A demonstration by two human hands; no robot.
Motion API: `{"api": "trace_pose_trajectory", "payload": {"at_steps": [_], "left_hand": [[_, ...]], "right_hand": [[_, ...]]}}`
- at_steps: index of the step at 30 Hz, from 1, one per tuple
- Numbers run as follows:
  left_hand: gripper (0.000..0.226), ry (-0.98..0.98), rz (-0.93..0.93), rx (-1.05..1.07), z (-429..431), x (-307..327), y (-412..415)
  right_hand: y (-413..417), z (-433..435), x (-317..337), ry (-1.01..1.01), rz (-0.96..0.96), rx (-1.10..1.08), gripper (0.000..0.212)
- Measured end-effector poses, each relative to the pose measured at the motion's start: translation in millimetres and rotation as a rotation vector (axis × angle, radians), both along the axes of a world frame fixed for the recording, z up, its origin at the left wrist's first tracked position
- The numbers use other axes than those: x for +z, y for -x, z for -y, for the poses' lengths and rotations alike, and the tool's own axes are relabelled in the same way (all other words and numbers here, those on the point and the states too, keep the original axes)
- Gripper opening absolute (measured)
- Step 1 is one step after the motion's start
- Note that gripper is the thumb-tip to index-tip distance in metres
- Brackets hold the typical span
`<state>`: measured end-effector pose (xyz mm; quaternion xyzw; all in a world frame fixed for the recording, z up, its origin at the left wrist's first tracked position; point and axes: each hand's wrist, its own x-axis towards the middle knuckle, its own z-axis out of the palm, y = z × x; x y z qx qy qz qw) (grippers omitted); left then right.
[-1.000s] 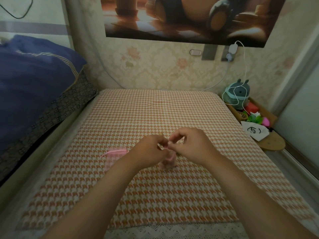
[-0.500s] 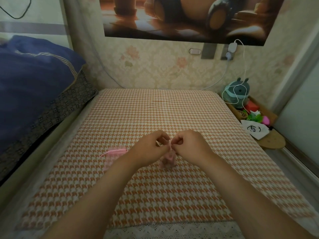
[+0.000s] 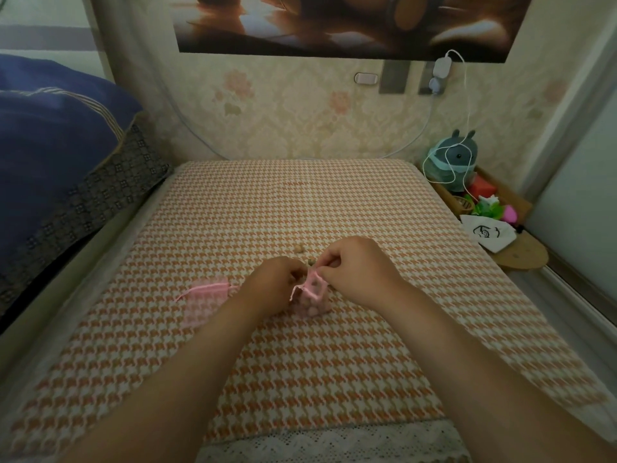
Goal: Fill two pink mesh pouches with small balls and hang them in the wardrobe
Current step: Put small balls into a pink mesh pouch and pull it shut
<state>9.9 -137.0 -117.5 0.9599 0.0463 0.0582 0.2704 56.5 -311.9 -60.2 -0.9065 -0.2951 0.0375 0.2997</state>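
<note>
Domestic bedroom, head view. A bed with a navy quilt [image 3: 50, 135] and patterned bedding [image 3: 110, 195] stands at left, beside a desk [image 3: 300, 202] covered in an orange-and-white houndstooth cloth with a lace trim [image 3: 334, 442]. The wall carries floral wallpaper [image 3: 300, 111], a large poster [image 3: 334, 21] and wall sockets [image 3: 394, 76], one holding a white charger [image 3: 442, 66] with a trailing cable [image 3: 467, 105]. A plush toy [image 3: 457, 158] sits in a wooden box [image 3: 500, 192] of trinkets at right.
</note>
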Motion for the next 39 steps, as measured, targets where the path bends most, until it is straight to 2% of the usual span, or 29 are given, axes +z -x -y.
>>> {"api": "trace_pose_trajectory", "payload": {"at_steps": [4,7,13,17,22,31,35,39], "left_hand": [[0.029,0.063,0.000,0.048,0.2,-2.6,-3.7],[0.010,0.201,0.077,0.151,3.1,7.5,-4.8],[0.011,0.342,0.301,0.194,11.9,40.8,4.4],[0.017,0.416,0.261,0.112,20.8,49.7,13.4],[0.010,0.256,0.156,0.080,24.0,48.9,20.3],[0.017,0.149,0.065,-0.029,20.9,49.1,24.0],[0.018,0.134,-0.038,0.012,18.4,48.1,23.8],[0.025,0.120,-0.037,0.028,16.0,47.2,25.4]], "right_hand": [[-0.5,-0.2,-2.1,0.009,0.006,0.008,0.016],[0.2,1.0,-1.1,0.011,0.000,0.009,0.017],[3.8,1.4,3.9,0.019,-0.009,0.013,0.019],[2.7,5.5,5.5,-0.007,-0.048,-0.017,0.019],[1.8,9.5,6.5,-0.009,-0.050,-0.050,0.014],[1.3,10.4,5.5,0.005,-0.014,-0.039,0.012],[-2.6,9.9,2.7,-0.046,-0.065,-0.028,0.012],[-13.0,12.7,-3.6,-0.151,-0.155,-0.057,0.017]]}}
